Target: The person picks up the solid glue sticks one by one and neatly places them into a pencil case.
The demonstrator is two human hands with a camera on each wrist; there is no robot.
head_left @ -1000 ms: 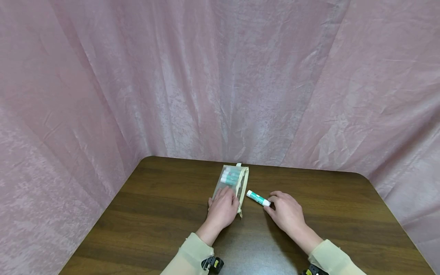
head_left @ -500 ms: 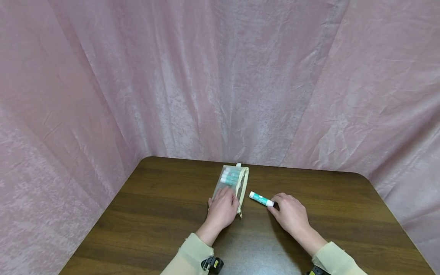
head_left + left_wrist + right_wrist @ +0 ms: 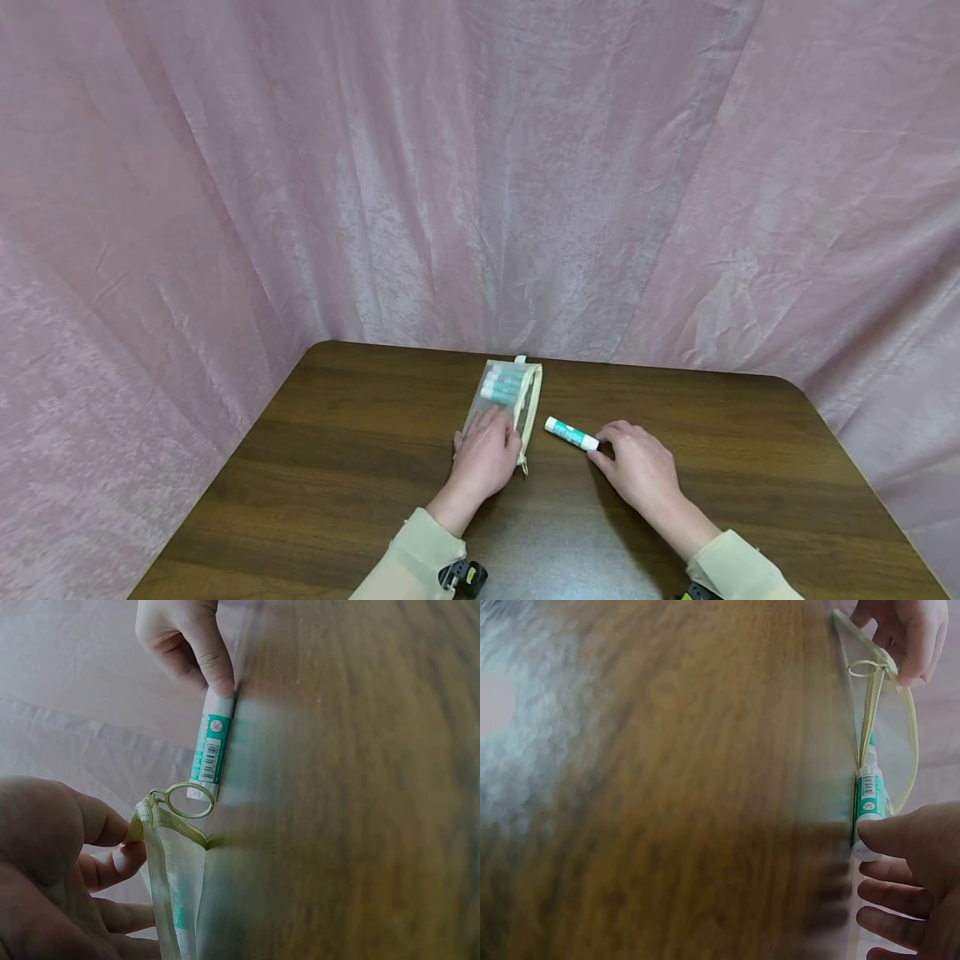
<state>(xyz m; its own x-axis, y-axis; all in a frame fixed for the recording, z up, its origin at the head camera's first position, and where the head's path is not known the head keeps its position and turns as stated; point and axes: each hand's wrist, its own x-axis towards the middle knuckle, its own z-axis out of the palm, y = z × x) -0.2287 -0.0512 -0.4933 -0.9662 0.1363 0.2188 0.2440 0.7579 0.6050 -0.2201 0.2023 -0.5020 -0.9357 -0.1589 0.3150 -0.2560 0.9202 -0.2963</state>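
A mesh zip pouch (image 3: 480,406) with cream trim lies on the table, its zipped side facing right and parted. Several green-and-white sticks (image 3: 501,385) show through the mesh at its far end. My left hand (image 3: 485,457) lies over the near part of the pouch; in the left wrist view its thumb and forefinger pinch the upper edge beside the ring-shaped zipper pull (image 3: 192,800). Right of the pouch, a loose green-and-white glue stick (image 3: 572,434) lies tilted on the tabletop. My right hand (image 3: 637,467) pinches its near white end between thumb and fingers.
Brown wood-grain tabletop (image 3: 360,433) surrounds both hands, with rounded far corners. Pink curtains (image 3: 480,183) hang behind and along the sides. A small cream loop (image 3: 521,359) sticks out at the pouch's far end, near the table's back edge.
The glue stick and my right hand have shifted slightly right, away from the pouch, mostly in the earlier half second. My left hand and the pouch stay put.
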